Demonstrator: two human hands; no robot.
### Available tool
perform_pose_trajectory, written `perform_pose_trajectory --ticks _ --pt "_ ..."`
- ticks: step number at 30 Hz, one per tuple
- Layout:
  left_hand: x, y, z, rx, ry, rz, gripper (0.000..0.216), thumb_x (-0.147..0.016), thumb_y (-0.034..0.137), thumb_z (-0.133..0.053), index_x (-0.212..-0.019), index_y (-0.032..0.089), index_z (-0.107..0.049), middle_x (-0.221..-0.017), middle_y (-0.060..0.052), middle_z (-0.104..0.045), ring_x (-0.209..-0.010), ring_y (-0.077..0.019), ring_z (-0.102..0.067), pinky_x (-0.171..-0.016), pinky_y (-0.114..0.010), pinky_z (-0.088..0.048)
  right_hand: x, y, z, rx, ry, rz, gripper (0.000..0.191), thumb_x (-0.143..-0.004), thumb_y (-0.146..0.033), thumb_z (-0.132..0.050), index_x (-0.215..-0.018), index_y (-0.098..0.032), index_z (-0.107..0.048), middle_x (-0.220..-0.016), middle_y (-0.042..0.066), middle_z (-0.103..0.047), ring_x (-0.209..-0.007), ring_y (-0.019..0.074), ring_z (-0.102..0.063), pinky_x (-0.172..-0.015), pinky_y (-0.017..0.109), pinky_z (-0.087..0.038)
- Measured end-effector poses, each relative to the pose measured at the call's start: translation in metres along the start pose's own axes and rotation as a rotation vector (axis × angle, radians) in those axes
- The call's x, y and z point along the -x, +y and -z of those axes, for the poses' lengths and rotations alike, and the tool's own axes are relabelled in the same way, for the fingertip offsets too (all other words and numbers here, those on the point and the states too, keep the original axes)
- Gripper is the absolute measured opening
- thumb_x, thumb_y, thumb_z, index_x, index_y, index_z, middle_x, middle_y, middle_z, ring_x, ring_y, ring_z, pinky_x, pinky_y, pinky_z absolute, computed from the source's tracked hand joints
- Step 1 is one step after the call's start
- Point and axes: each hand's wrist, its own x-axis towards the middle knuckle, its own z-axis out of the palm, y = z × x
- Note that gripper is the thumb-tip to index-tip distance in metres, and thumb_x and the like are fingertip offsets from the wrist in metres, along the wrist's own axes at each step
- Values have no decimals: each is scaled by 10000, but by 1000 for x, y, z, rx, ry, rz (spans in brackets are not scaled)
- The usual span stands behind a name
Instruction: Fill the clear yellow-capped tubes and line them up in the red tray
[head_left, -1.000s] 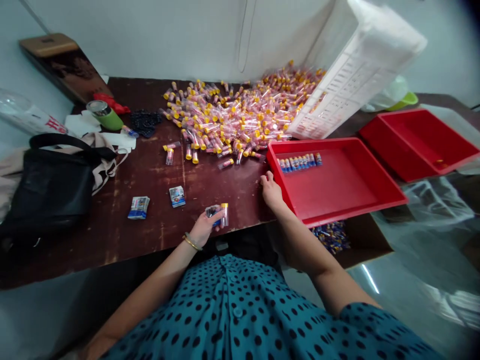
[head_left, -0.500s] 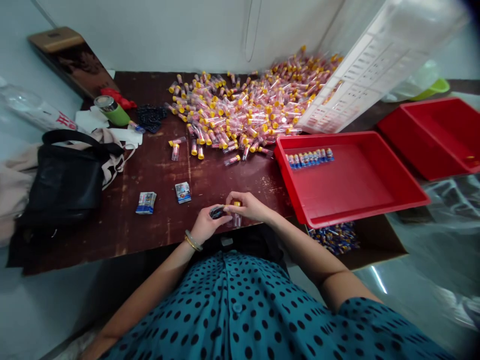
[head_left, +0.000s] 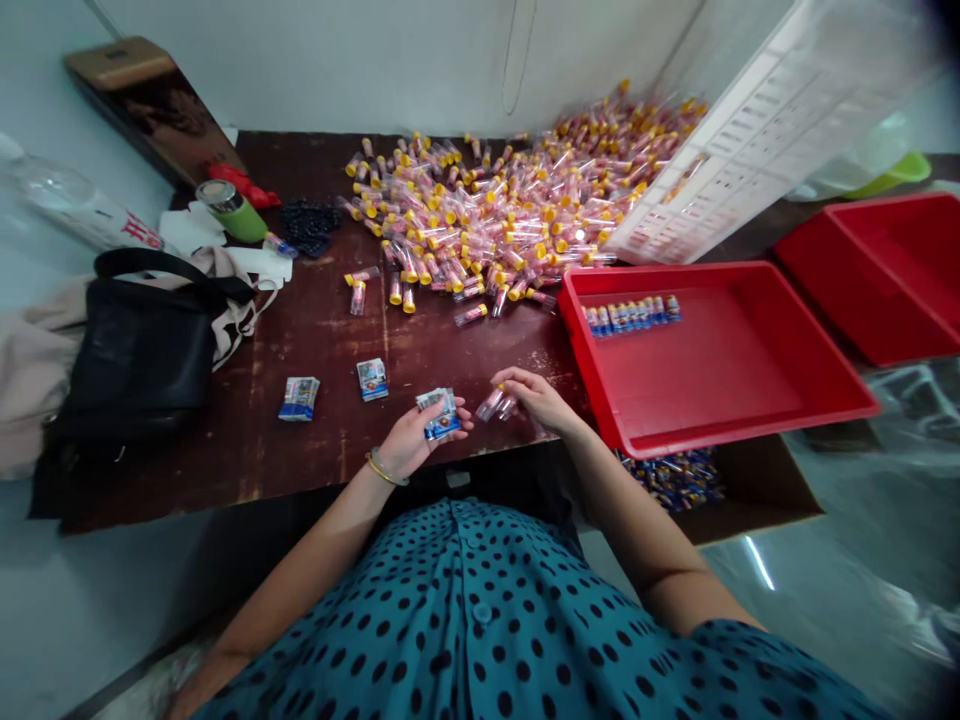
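Note:
My left hand (head_left: 411, 438) holds a small stack of printed cards (head_left: 441, 414), blue and white, with the thumb on top. To its right, my right hand (head_left: 536, 398) has its fingers closed on clear tubes (head_left: 496, 403) with pink inside, over the table's front edge; how many it holds I cannot tell. Two more stacks of cards lie on the table, one nearer (head_left: 372, 380) and one farther left (head_left: 299, 398). Behind them spreads a large heap of clear tubes (head_left: 480, 230) with yellow caps and pink contents.
A red tray (head_left: 712, 370) at the right holds a row of blue-labelled tubes (head_left: 631, 315). Below it is a cardboard box (head_left: 772, 490) of similar tubes. A white plastic basket (head_left: 720, 150) leans over the heap. At left are a black bag (head_left: 142, 345) and a green flask (head_left: 236, 215).
My hands have moved apart. The cards in my left hand now face up, and my right hand has shifted right with the tubes. The view has shifted slightly.

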Motion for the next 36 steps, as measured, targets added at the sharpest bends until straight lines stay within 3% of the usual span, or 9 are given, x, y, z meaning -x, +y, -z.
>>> perform_pose_trajectory --ticks 5,10,14,18,21,24,28,32,36 --pt "-1 -6 1 -131 93 -56 322 -682 316 -817 -901 116 -691 -707 -49 -699 -616 -174 -673 -425 -198 -435 7 0 -1 27 43 89 197 -838 -376 -646 -913 -205 -581 -798 -22 -597 -619 91 -547 -580 207 -450" --pt "-4 -14 -6 -98 186 -149 334 -630 319 -844 -856 125 -693 -724 -26 -692 -641 -139 -649 -540 -231 -522 11 -13 -15 349 11 286 179 -901 -285 -551 -817 -178 -667 -909 34 -618 -862 146 -598 -823 283 -470" --pt "-3 -15 -14 -167 220 -195 335 -608 351 -850 -790 130 -677 -729 -22 -685 -628 -152 -637 -492 -246 -519 9 -20 -30 447 21 319 177 -860 -333 -657 -787 -172 -668 -866 35 -618 -820 149 -587 -795 285 -467" --pt "0 -12 -16 -210 287 -259 370 -549 330 -881 -779 143 -659 -726 7 -658 -606 -138 -607 -431 -227 -489 7 -24 -40 468 -21 358 192 -877 -320 -634 -766 -168 -668 -926 40 -595 -833 139 -594 -790 269 -467" --pt "4 -9 -12 -232 243 -225 393 -573 351 -870 -845 139 -682 -768 -10 -673 -619 -135 -603 -441 -226 -486 7 -27 -42 486 -35 374 199 -885 -307 -615 -750 -172 -672 -939 38 -587 -849 140 -595 -806 269 -466" --pt "7 -6 -5 -263 151 -120 347 -627 387 -838 -803 135 -676 -659 -1 -640 -557 -123 -577 -435 -221 -457 6 -29 -40 491 -23 385 184 -869 -303 -629 -746 -176 -681 -932 37 -588 -841 139 -592 -803 270 -466" --pt "8 -5 2 -279 114 -92 308 -651 387 -823 -746 145 -659 -587 8 -616 -525 -114 -560 -437 -210 -417 5 -29 -32 379 51 306 150 -843 -295 -623 -847 -180 -719 -939 44 -629 -829 143 -612 -771 269 -479" --pt "7 -2 5 -231 169 -115 348 -544 345 -881 -692 152 -632 -641 8 -641 -526 -96 -548 -432 -194 -376 5 -33 -15 89 203 100 252 -814 -323 -609 -990 -186 -725 -797 7 -678 -615 100 -564 -562 216 -440" --pt "5 0 7 -250 186 -127 360 -508 320 -892 -650 154 -606 -624 22 -619 -519 -88 -532 -436 -190 -362 8 -42 -8 -198 270 22 244 -746 -345 -677 -939 -200 -709 -968 16 -710 -521 56 -485 -414 177 -364"
